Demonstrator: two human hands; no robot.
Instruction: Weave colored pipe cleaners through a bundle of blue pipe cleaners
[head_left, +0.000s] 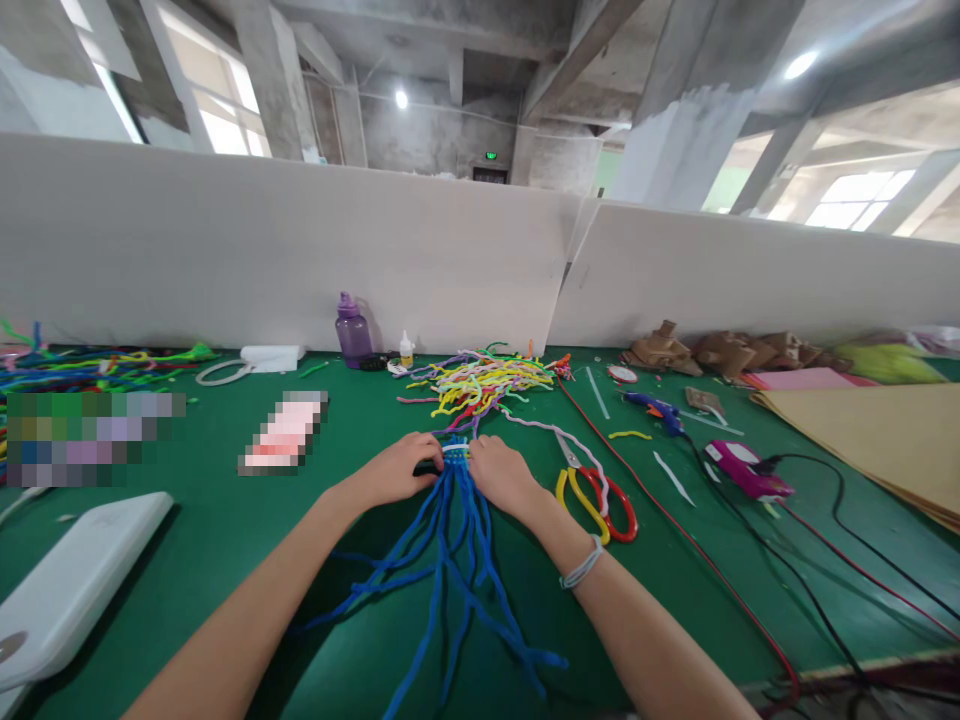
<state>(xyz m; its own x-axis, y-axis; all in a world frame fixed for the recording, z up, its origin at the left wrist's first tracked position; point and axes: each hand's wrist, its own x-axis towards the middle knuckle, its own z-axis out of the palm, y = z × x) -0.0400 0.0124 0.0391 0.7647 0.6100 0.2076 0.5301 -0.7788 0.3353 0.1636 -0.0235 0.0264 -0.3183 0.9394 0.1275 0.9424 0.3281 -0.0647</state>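
Observation:
Long blue fuzzy strands (442, 560) fan out over the green table toward me. At their top they join a small woven band (455, 452) with a white strip across it and yellow specks. My left hand (409, 468) has its fingers closed on the band's left end. On the right end, my right hand (501, 472) is closed too, fingertips pressed at the edge. Just beyond both hands lies a loose pile of yellow, pink and purple strands (480, 385). Scissors with red and yellow handles (622, 510) rest right of my right hand.
A purple bottle (352, 332) and a small glue bottle (406, 350) stand by the white partition (300, 250). Rightward are a blue glue gun (656, 410), a magenta device (746, 470) with cables and brown card (870, 430). A white box-like device (82, 580) sits at left.

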